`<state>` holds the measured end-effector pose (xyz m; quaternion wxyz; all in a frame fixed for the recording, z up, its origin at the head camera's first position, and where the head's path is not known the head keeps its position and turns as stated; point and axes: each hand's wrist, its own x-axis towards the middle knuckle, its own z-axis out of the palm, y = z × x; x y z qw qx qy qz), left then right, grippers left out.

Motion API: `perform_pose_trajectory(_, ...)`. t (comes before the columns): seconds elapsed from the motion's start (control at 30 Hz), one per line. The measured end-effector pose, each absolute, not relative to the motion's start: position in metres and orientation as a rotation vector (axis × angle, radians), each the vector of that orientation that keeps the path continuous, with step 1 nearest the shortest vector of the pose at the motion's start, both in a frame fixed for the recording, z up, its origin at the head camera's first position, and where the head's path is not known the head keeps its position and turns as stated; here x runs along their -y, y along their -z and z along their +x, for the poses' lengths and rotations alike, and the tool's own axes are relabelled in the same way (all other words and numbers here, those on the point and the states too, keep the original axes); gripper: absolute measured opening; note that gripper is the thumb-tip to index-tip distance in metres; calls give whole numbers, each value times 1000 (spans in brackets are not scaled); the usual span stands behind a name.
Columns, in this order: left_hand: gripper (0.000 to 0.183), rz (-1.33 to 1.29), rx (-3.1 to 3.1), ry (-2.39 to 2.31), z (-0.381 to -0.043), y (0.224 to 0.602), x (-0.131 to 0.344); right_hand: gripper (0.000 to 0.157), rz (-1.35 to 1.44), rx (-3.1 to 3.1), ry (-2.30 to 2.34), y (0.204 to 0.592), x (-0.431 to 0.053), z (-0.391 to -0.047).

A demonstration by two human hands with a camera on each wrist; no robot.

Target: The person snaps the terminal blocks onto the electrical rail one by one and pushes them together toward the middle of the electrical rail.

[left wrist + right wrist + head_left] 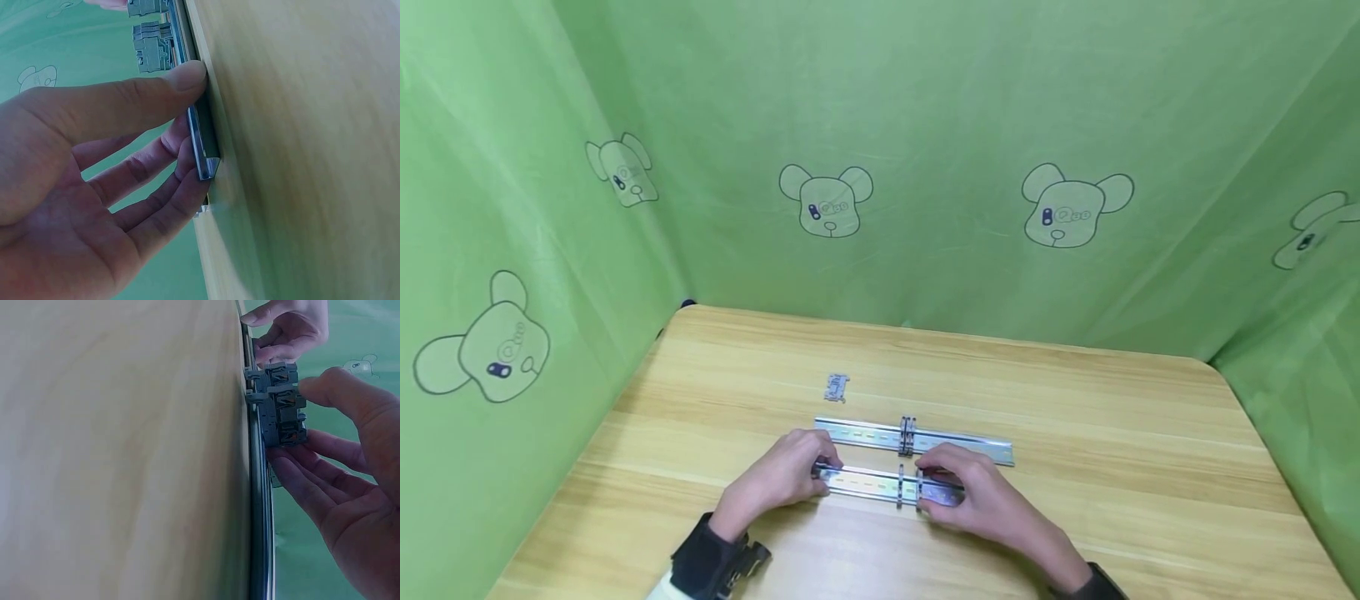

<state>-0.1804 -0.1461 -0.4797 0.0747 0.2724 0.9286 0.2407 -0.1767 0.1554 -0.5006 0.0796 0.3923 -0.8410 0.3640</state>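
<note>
From the head view I note two metal rails lying parallel near the table's [1075,400] front edge, long axes running left to right. My left hand [782,479] pinches the near rail's [868,483] left end; my right hand [973,492] grasps the grey clip blocks [910,490] mounted right of its middle. The far rail [955,443] carries its own blocks, and a loose clip [837,387] lies nearer the back edge. The left wrist view confirms thumb [125,106] and fingers clamping the rail end [203,140]. The right wrist view shows thumb [350,400] and fingers closed on the blocks [284,409], so the right hand is nearer them.
</note>
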Motion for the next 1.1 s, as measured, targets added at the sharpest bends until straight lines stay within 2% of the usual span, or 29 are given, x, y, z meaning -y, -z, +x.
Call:
perform_pose_trajectory(0.9, 31, 846, -2785, -717, -182, 483, 144, 43, 1124, 2595, -1095, 499, -146, -171)
perform_pose_trajectory(1.1, 31, 865, -2791, -728, -179, 483, 146, 44, 1091, 2632, -1114, 485, -146, -172)
